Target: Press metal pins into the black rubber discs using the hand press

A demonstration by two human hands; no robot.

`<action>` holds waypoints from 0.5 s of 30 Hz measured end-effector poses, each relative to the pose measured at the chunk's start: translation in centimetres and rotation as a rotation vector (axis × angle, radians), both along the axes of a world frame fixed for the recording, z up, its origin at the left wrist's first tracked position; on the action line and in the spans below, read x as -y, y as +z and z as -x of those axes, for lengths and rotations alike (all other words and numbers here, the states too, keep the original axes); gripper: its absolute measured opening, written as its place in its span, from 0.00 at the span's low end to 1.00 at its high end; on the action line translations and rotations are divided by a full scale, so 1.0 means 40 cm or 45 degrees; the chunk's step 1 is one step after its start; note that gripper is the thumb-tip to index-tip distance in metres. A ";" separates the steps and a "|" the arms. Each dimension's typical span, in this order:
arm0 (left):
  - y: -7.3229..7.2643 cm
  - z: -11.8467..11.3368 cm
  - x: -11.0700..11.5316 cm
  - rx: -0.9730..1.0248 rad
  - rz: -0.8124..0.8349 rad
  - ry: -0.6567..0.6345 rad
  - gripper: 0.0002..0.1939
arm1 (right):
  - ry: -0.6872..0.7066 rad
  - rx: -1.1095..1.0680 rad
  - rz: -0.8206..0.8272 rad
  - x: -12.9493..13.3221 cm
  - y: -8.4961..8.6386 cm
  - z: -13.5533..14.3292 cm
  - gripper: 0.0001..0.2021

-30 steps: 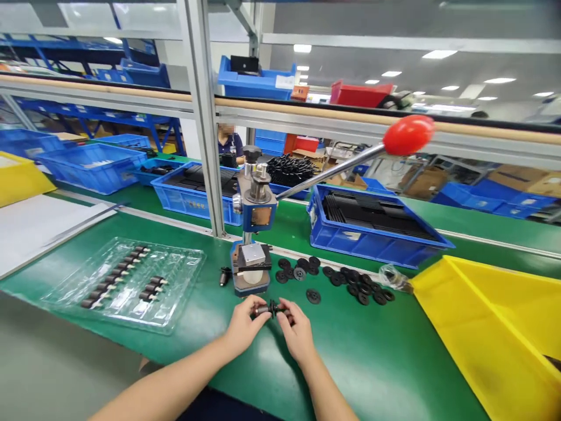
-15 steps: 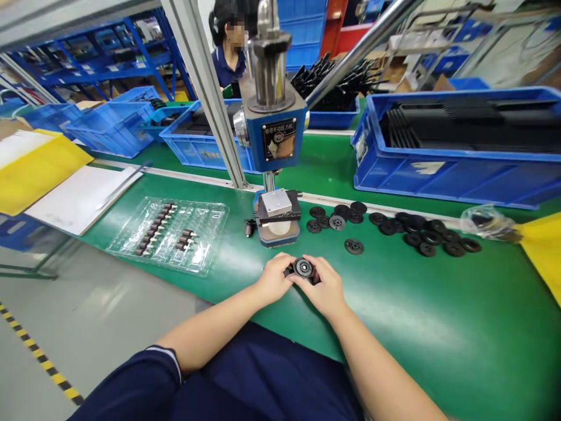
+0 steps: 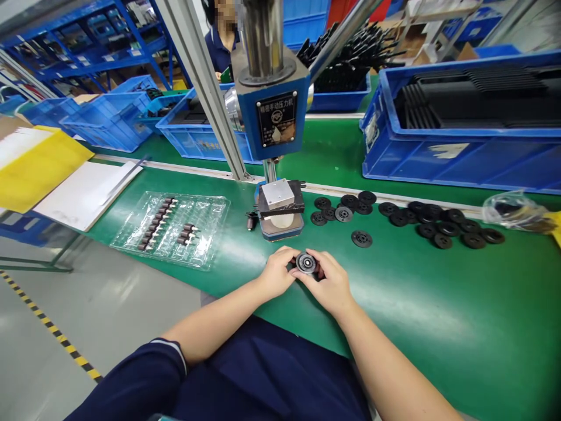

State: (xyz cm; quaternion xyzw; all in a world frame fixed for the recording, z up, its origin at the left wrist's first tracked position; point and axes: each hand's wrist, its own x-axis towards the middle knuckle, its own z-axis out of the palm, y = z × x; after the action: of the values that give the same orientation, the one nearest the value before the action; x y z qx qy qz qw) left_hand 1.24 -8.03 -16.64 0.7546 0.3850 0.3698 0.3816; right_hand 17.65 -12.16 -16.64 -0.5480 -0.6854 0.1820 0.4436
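Disc (image 3: 305, 263) in grasp of left hand (image 3: 277, 273) and right hand (image 3: 332, 285) — far side hidden; lever (image 3: 344, 40) cropped above

Table (image 3: 416, 304), green, glossy top. Left: white board (image 3: 87, 190), one; clear tray (image 3: 210, 211), one, to its right. Centre, far side: press (image 3: 283, 126), one, upright; small black part (image 3: 251, 221), one, just left of its base. Right of press: discs (image 3: 344, 214), black, loose group; single disc (image 3: 362, 238), lying nearer. Farther right: second group (image 3: 432, 229), black discs, some overlapping; clear bag (image 3: 504, 207), one, crumpled, at far right.
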 end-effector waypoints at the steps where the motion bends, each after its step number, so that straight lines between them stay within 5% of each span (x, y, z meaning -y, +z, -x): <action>1: 0.002 0.000 0.001 0.012 -0.006 0.002 0.14 | 0.001 -0.003 -0.004 0.001 0.001 0.000 0.23; 15: 0.021 0.003 0.009 0.096 -0.082 0.015 0.09 | 0.077 -0.038 -0.058 0.013 0.022 0.006 0.26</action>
State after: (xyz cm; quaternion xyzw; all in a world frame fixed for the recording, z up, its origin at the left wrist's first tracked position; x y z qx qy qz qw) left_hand 1.11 -8.40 -15.79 0.7497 0.3627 0.4125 0.3690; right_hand 17.43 -12.69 -15.76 -0.5141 -0.6989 0.1876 0.4604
